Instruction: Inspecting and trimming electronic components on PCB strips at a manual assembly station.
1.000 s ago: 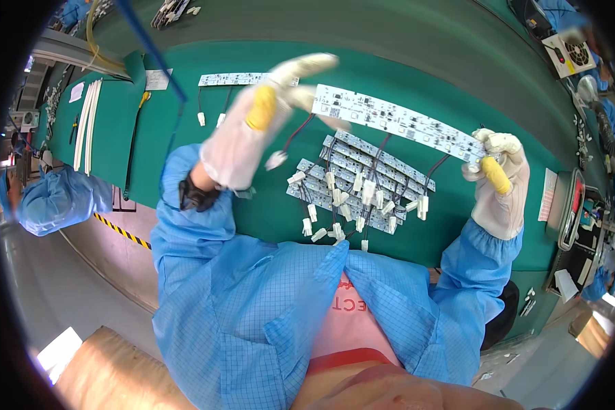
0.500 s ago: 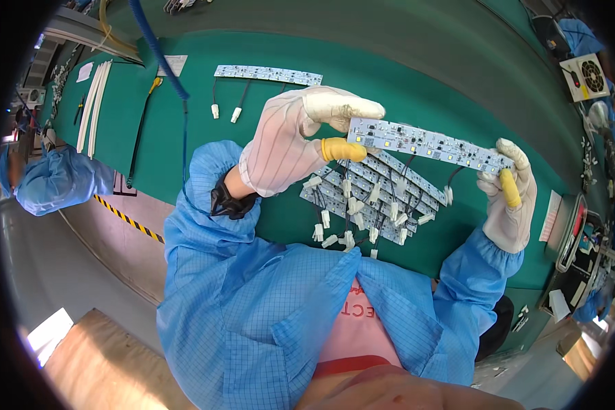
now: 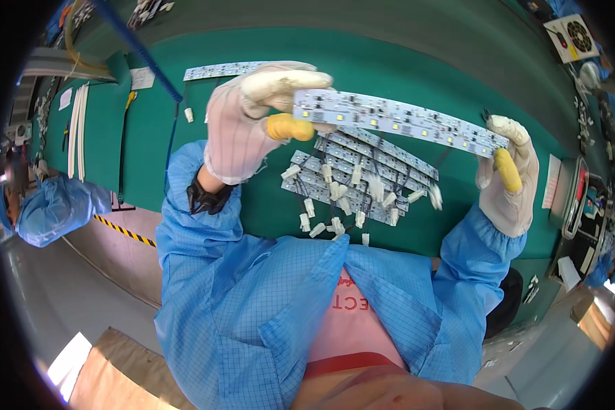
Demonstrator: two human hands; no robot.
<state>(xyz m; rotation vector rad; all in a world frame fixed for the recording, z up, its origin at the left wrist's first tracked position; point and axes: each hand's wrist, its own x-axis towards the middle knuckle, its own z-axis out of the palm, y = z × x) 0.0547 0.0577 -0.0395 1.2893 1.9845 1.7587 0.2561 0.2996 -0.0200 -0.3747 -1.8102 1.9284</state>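
Between my two gloved hands a white LED circuit board strip (image 3: pixel 396 123) is held up, its lit-looking yellow LEDs and small black parts facing me. My left hand (image 3: pixel 253 119), in a striped white glove with a yellow thumb cover, grips the strip's left end. At its right end my right hand (image 3: pixel 509 167), gloved the same way, pinches it. Below lies a pile of similar LED strips (image 3: pixel 362 198) with dark wires and white plugs (image 3: pixel 338 191), partly hidden by the held strip. Another LED strip (image 3: pixel 219 70) lies beyond my left hand, which covers part of it.
The green mat (image 3: pixel 403 58) covers the bench. White tubes (image 3: pixel 78 133) and a black cable with a yellow end (image 3: pixel 124 137) lie at the left, near a hanging blue coiled cord (image 3: pixel 137 44). A metal tray (image 3: pixel 572 198) stands right. A person in blue (image 3: pixel 58 208) is far left.
My left hand and its end of the strip have shifted left and up in view; my right hand keeps its end. The pile and bench have also shifted in view.
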